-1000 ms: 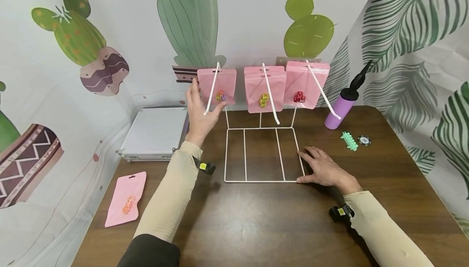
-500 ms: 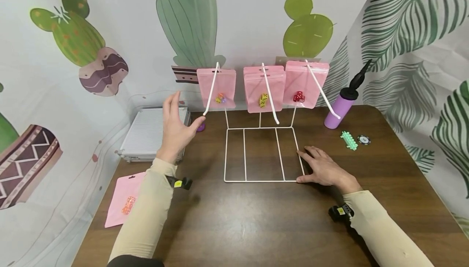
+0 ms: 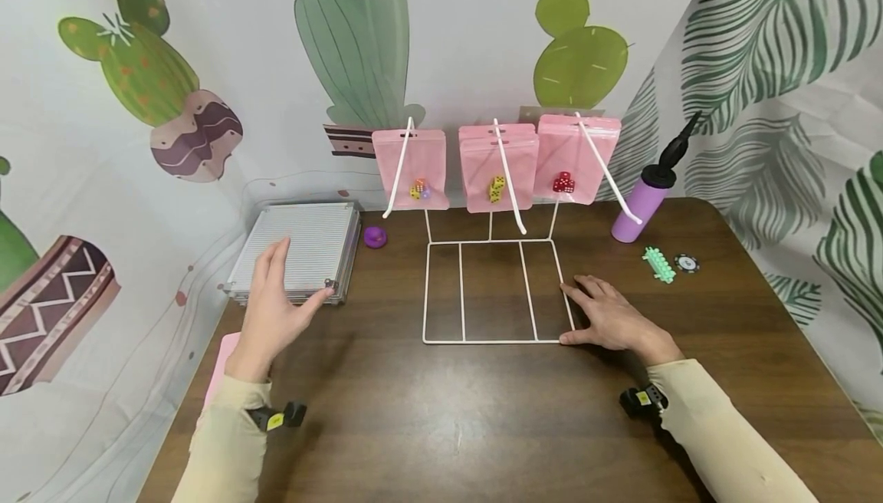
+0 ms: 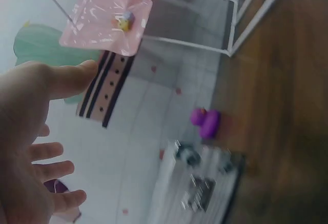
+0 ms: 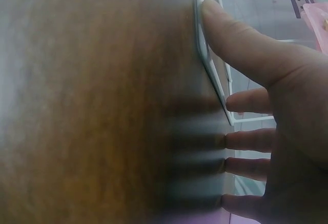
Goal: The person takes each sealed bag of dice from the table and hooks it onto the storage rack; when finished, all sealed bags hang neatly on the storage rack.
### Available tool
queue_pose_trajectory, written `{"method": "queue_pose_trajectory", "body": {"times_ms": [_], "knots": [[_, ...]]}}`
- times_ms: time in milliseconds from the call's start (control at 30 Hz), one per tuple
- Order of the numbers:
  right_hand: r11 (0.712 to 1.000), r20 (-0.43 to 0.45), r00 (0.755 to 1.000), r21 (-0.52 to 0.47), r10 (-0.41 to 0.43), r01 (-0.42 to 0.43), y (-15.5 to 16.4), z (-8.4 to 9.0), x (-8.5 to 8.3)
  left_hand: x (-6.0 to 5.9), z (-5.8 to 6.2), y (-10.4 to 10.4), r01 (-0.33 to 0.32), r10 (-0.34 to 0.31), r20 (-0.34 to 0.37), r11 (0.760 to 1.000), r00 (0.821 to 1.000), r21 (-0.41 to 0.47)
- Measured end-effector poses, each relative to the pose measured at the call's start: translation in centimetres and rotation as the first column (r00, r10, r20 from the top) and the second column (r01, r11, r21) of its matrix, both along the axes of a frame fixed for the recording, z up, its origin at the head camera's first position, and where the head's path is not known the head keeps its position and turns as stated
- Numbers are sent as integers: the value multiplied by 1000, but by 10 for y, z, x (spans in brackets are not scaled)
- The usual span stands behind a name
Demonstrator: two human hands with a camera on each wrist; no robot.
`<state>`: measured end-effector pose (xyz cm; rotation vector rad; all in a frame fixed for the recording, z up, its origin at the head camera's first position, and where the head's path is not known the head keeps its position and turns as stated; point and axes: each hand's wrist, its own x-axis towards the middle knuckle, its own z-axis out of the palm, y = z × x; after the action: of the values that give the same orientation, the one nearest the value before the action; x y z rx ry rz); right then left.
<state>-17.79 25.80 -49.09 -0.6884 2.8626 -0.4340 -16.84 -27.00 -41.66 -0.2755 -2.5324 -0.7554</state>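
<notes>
Wire rack: white frame; its base lies flat on the brown table, its uprights stand at the far edge, well inside the table.
Hung load: I see three hooks carrying pink pouches, each with small dice inside. The left pouch also shows in the left wrist view.
Right hand: flat on the table with fingers relaxed and straight, pressed against the rack's near right corner. Thumb lies along the base wire. Nothing is gripped.
Left hand: raised above the table with fingers spread and palm empty, holding nothing, just in front of the ribbed grey case.
Loose pouch: I see only one pink edge, beside the left forearm near the table's left edge.
Other items: purple knob beside the case; purple pump bottle, green comb piece and poker chip at far right.
Risk 1: I judge the rack top-heavy; if the right hand lifts, it may tip or slide.
Risk 2: a low left-arm sweep could push the loose pouch off the table edge or strike the case.
Risk 3: a knock to the uprights could swing pouches off their hooks.
</notes>
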Motion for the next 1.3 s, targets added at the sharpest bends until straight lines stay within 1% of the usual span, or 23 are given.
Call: {"method": "queue_pose_trajectory", "body": {"times_ms": [100, 233, 467, 633, 767, 900, 1100, 1200, 1300], "knots": [[1000, 3, 1000, 4, -5, 5, 0, 1, 0, 14, -9, -10, -13, 14, 39, 1000, 999, -28], [1000, -1, 1000, 7, -4, 4, -1, 0, 0, 31, -16, -22, -22, 26, 85, 999, 996, -44], [1000, 1, 1000, 8, 0, 0, 0, -2, 1, 56, -27, -45, -40, 50, 124, 996, 991, -74], [1000, 27, 1000, 5, -13, 12, -1, 0, 2, 66, -38, -61, -68, 77, 161, 996, 984, -65], [1000, 31, 999, -1, -14, 14, -1, 2, 1, 74, -45, -71, -86, 96, 174, 994, 980, -67], [1000, 27, 1000, -1, -9, 9, -1, 1, 0, 81, -52, -79, -91, 104, 177, 992, 979, -82], [1000, 16, 1000, -2, 0, 0, -1, 1, 1, 90, -68, -89, -134, 154, 165, 983, 974, -124], [1000, 7, 1000, 2, 0, 0, -2, 3, 1, 93, -73, -93, -173, 196, 178, 976, 964, -134], [1000, 8, 1000, 5, -2, 1, -1, 2, 1, 96, -76, -96, -219, 245, 204, 966, 948, -139]]}}
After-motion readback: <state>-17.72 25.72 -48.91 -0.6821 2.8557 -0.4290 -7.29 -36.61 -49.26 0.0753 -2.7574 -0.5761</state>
